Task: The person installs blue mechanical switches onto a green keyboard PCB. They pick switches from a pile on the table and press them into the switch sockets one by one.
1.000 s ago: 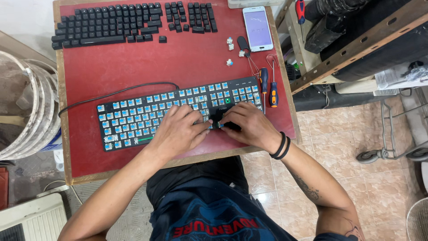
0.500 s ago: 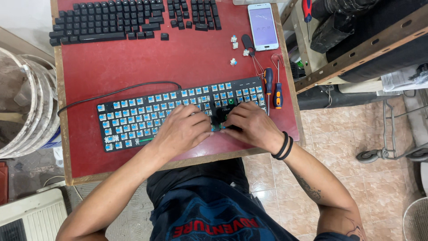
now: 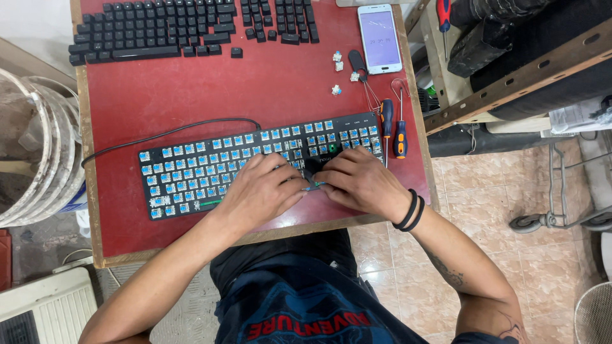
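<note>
It looked like a small repair workshop: a worn red-topped wooden table (image 3: pixel 191 95) carried a stripped keyboard (image 3: pixel 210 172) with bare blue switches, rows of pulled black keycaps (image 3: pixel 153 28), screwdrivers (image 3: pixel 394 127), and loose switches (image 3: pixel 336 62), with stacked buckets (image 3: pixel 32 153) alongside on the tiled floor (image 3: pixel 497 191).

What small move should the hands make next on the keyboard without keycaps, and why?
Probably lift the small tool straight up from the keyboard. The left hand and the right hand meet over it near the front edge, and four pulled switches already lie on the red table. The grip itself is hidden.
</note>
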